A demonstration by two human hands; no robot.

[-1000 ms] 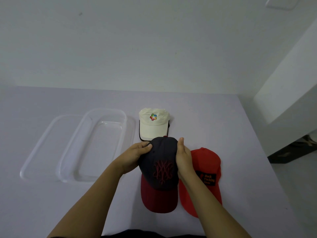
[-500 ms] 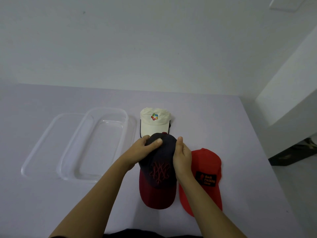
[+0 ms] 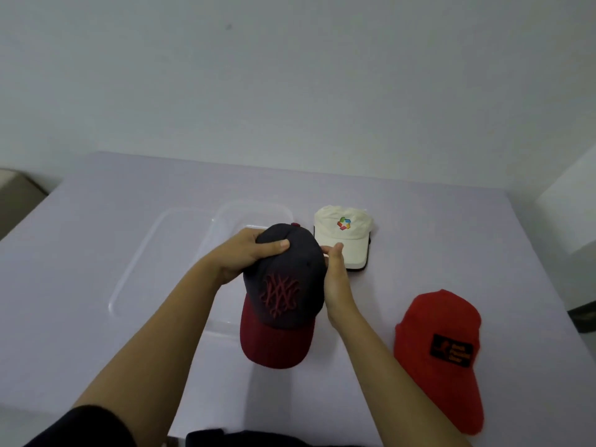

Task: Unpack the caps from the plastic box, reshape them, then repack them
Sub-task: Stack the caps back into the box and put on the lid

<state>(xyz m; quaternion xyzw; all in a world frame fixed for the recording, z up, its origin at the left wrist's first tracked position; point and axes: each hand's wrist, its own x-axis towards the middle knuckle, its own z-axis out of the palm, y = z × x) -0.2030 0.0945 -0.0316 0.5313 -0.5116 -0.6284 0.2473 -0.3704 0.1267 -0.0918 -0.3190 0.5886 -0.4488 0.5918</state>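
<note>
Left hand grips navy cap — right hand fingers likely behind.

We hold emblem cap between left hand and right hand; plastic box beyond left hand, lid farther left; logo cap just beyond right hand; patch cap rightward.

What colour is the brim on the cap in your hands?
The cap has a dark red brim; head view shows it best.
</note>
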